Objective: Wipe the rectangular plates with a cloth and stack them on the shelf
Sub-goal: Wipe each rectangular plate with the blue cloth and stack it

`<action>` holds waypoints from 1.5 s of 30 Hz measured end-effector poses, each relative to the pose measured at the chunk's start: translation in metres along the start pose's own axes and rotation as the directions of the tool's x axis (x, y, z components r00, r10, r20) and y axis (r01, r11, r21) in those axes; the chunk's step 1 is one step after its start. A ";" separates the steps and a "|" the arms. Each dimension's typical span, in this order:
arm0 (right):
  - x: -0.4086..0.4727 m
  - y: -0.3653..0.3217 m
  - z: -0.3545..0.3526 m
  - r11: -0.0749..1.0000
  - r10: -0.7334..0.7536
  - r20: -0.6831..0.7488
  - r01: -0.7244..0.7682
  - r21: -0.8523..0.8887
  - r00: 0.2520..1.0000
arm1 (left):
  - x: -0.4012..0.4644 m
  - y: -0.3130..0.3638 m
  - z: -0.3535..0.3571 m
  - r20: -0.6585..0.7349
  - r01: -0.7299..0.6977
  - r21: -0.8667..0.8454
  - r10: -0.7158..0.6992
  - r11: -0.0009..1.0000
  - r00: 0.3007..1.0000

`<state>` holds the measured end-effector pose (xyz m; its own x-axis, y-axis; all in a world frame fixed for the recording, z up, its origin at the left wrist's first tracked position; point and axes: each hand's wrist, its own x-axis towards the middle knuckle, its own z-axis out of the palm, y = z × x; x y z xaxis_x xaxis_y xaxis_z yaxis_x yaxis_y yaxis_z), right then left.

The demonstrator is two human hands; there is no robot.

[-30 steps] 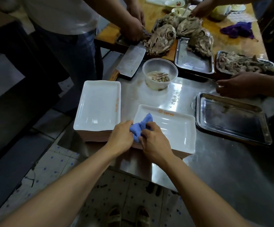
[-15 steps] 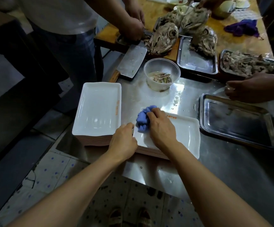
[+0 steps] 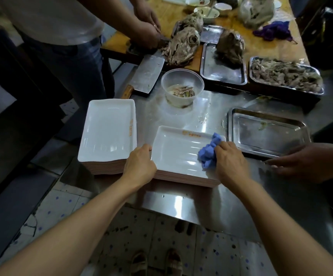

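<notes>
At the left of centre a stack of white plates [image 3: 107,132] sits on the steel table [image 3: 231,200]. Just right of it, the left hand [image 3: 139,164] grips the left rim of the top plate [image 3: 177,154] of a second stack in mid-frame. The right hand [image 3: 230,162] holds a bunched blue cloth [image 3: 209,153] on that plate's right end. An empty metal tray [image 3: 267,132] lies at the right.

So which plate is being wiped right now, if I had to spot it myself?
Start at the shiny steel table. Two stacks of white rectangular plates sit near its front edge. It is the top plate of the right stack, lying crosswise, with the left hand holding its left rim and the right hand pressing a crumpled blue cloth on it. The left stack lies lengthwise, untouched.
</notes>
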<state>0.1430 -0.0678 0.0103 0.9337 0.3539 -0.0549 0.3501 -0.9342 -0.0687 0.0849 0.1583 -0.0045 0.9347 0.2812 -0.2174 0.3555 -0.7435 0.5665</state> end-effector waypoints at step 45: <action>-0.072 0.028 -0.024 0.860 0.318 -0.096 -0.244 0.449 0.943 | -0.009 0.046 0.054 0.274 -0.512 0.410 0.433 0.755 0.858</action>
<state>0.0871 -0.1202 0.0359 0.9992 0.0328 0.0216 0.0392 -0.8693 -0.4928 0.0931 0.0888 -0.0189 0.9558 -0.2473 -0.1591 -0.2115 -0.9540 0.2127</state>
